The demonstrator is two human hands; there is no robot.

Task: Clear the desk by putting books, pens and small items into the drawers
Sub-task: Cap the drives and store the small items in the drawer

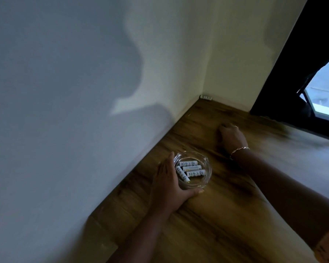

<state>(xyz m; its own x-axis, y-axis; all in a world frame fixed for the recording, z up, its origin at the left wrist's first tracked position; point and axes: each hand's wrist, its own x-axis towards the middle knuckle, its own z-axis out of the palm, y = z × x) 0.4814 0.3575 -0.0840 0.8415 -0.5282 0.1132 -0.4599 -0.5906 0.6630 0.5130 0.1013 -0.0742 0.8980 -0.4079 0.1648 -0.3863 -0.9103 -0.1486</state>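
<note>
A clear glass dish [205, 179] with several white batteries [191, 169] in it stands on the wooden desk [217, 224] close to the left wall. My left hand [169, 185] holds the dish, with the fingers along its left side and the thumb curled round its near rim. My right hand [231, 136] lies farther back on the desk with its fingers curled down onto the wood; what is under them is hidden. A thin bracelet sits on that wrist. One more white battery [205, 97] lies in the far corner against the wall.
Pale walls close off the desk at the left and at the back, meeting in the corner. A dark window frame [292, 73] with bright glass stands at the far right. No drawer is in view.
</note>
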